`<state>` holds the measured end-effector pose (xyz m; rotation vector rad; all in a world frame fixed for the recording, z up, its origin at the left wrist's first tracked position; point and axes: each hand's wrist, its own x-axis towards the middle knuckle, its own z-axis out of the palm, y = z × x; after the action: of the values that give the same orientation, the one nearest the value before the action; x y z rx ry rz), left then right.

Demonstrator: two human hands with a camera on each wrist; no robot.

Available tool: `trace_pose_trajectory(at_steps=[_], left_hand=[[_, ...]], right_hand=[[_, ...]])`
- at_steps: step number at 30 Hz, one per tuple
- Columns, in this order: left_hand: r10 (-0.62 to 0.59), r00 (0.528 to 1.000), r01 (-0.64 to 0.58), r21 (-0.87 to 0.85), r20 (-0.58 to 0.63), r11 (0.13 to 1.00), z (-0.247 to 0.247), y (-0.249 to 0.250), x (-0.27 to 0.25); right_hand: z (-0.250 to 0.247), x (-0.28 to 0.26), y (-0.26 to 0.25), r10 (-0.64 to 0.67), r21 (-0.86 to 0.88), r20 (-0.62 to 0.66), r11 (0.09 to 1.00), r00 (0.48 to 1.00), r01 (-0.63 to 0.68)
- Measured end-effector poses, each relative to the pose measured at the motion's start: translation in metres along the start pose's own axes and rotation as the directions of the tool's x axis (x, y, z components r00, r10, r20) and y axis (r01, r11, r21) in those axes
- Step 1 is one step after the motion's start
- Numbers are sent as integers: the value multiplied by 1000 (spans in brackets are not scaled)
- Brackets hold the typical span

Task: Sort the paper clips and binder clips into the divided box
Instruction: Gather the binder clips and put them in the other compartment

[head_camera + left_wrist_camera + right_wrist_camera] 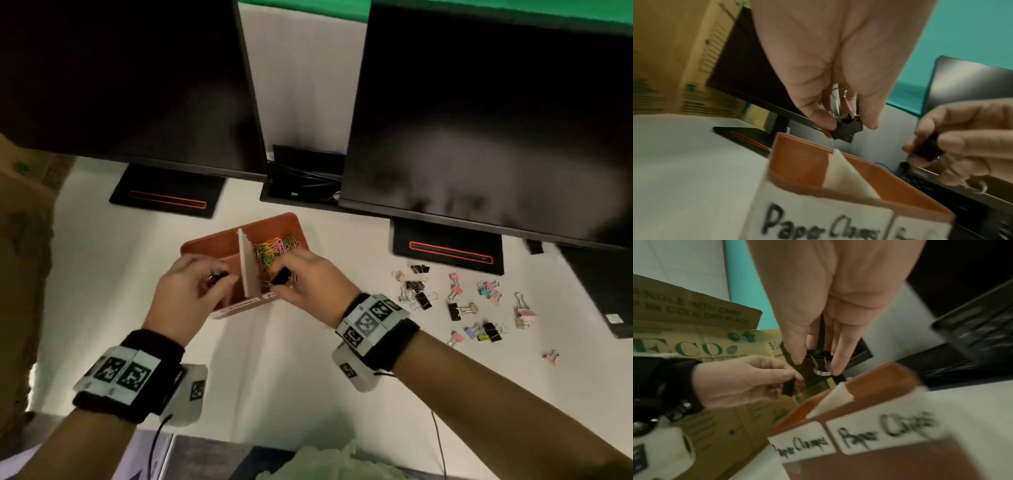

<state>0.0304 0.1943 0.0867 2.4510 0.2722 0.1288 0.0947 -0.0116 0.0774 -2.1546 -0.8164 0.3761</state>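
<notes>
The brown divided box [212, 245] sits mid-table with a white divider [247, 267]. Coloured paper clips [274, 248] fill its right compartment. Labels on the front read "Paper Clamps" [801, 445] on the left and "Paper Clips" [885, 433] on the right. My left hand [207, 279] pinches a black binder clip [846, 134] above the left compartment. My right hand [294, 274] pinches another black binder clip [281, 276] over the near end of the right compartment, its wire handle [823, 372] hanging between the fingertips. The left compartment's floor is mostly hidden by my left hand.
Several loose binder clips [459, 305], black and pastel, lie scattered on the white table to the right. Two dark monitors [130, 85] [496, 120] on black bases stand behind the box. A cardboard box [20, 240] is at the left and a dark device [609, 291] at the far right.
</notes>
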Motion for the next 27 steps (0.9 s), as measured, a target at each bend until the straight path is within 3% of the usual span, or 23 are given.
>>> trace_pose_trajectory(at_steps=[2,4,6,9,11,14,17,20,22,24,27], left_hand=[[-126,992,127,-62,30,990,-8,-12,6],[-253,955,288,-271,157,918,-11,-21,9],[-251,935,326,-324,252,888,-13,-28,6],[-146,956,224,-311,255,924,-13,-25,0],[-25,980,80,-279,196,957,-10,-9,-5],[135,970,-79,-262,202,962,7,19,-13],[203,922,-106,-291,329,951,45,39,-20],[269,821,-164,-242,503,956,92,52,-26],[242,747,-198,-140,619,970,124,56,-29],[128,702,-175,-3,701,984,150,56,-30],[36,705,-170,119,708,978,175,56,-27]], right_hand=[[19,25,-24,-39,15,14,999,999,39],[35,44,-40,-33,23,40,999,999,32],[42,52,-45,-9,2,29,1000,1000,9],[34,38,-34,16,-66,-28,998,999,-17],[21,13,-15,33,-85,-66,996,997,-38],[-1,-38,27,134,-136,-126,979,983,-151],[-19,-86,68,357,-216,-115,902,927,-374],[-29,-118,88,543,-314,-9,795,839,-518],[-28,-127,95,593,-357,76,766,801,-534],[-23,-129,101,604,-393,132,760,786,-518],[-14,-123,108,591,-440,150,758,792,-482]])
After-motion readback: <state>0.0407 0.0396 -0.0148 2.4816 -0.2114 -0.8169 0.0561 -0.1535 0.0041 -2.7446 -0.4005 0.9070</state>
